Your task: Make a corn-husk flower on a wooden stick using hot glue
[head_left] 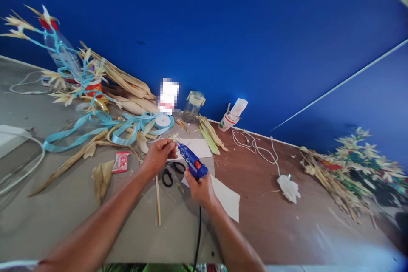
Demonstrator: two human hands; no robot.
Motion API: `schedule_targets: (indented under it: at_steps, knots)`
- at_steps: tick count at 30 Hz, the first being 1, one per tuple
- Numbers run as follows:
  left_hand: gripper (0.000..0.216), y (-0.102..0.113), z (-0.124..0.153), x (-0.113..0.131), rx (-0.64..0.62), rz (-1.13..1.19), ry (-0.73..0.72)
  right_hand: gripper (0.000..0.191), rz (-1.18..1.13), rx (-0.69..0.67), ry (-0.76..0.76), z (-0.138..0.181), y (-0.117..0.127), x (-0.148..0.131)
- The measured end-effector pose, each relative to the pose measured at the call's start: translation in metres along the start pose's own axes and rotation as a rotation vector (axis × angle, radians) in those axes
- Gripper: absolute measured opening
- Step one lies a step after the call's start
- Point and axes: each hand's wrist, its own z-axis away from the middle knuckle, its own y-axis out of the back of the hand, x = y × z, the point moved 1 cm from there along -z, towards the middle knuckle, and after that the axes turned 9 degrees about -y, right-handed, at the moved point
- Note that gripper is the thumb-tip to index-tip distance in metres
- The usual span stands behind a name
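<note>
Right hand (199, 189): closed round the grip of a blue glue gun (192, 162) with an orange trigger, black cord (198, 233) trailing toward 6 o'clock, nozzle aimed at 11 o'clock. Left hand (158, 156): fingertips pinched on a small pale husk flower (174, 137), held at the nozzle tip just above the table (270, 204). Between the hands, lying flat: black-handled scissors (170, 173); at 7 o'clock, a thin wooden stick (157, 202). At 4 o'clock of the right hand: white paper sheet (228, 197). Further, at 10 o'clock: light-blue ribbon (95, 125) tangled among dried husks (127, 80). Farthest, around 12 o'clock against the blue wall (223, 29): glass jar (193, 106), paper cup (227, 122).
</note>
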Motion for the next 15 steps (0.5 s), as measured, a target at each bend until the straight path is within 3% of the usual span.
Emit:
schedule_targets:
  at_steps: [15]
  knots:
    - [0.028,-0.0013,0.0031,0.004,-0.08,-0.023,-0.027,0.017,-0.001,-0.03,-0.02,0.0002,-0.0011,-0.0015]
